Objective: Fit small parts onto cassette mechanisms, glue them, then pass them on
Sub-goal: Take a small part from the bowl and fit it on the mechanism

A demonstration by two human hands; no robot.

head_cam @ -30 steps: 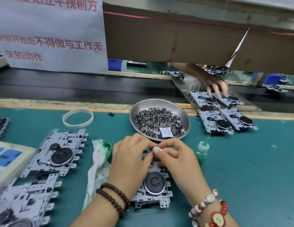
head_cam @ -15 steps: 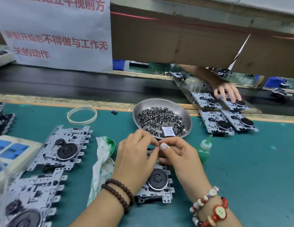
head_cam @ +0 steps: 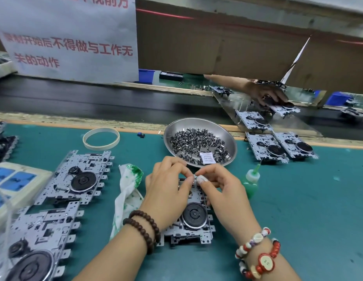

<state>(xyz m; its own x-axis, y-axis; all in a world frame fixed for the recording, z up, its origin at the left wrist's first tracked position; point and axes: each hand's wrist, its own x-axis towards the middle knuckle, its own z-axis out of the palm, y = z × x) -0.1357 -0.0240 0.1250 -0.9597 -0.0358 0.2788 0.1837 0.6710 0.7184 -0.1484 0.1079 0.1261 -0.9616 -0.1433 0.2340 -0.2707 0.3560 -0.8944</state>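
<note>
A metal cassette mechanism with a black flywheel lies on the green mat in front of me. Over its far end, my left hand and my right hand meet fingertip to fingertip and pinch a tiny metal part between them. A steel bowl with several small dark parts and a white packet stands just beyond my hands. A green glue bottle stands right of my right hand.
Two more mechanisms lie at the left, beside a green-stained cloth and a tape ring. Finished mechanisms sit at the back right, where another person's hand holds one above the conveyor belt.
My hands have stayed together over the mechanism, still pinching the small part. The other person's hand has lifted a mechanism from the far-right group and drawn back across the belt.
</note>
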